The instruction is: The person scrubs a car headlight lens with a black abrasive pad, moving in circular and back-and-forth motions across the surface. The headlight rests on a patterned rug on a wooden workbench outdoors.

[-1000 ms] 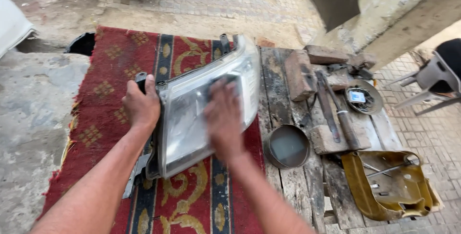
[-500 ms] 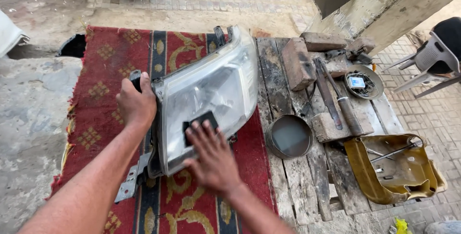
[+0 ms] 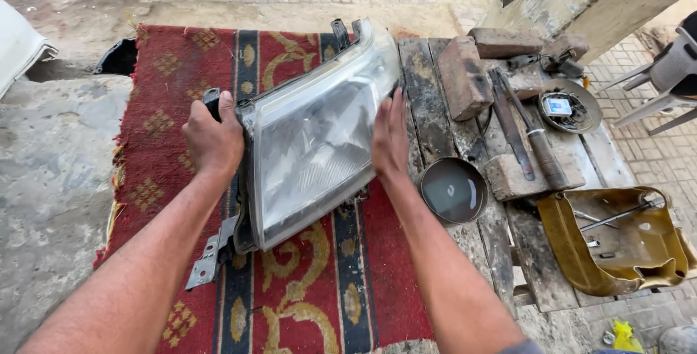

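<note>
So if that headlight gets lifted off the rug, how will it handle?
The headlight looks rigid, probably light for its bulk. Its glossy lens may be slippery, and the thin mounting bracket looks snag-prone. Both hands grip its sides.

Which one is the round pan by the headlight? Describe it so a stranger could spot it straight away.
Start at the red patterned rug where both hands hold the big car headlight. Just past the right hand, on the dirty wooden boards, lies the round pan. It is shallow, dark and empty, unlike the yellow tub holding metal bits.
</note>
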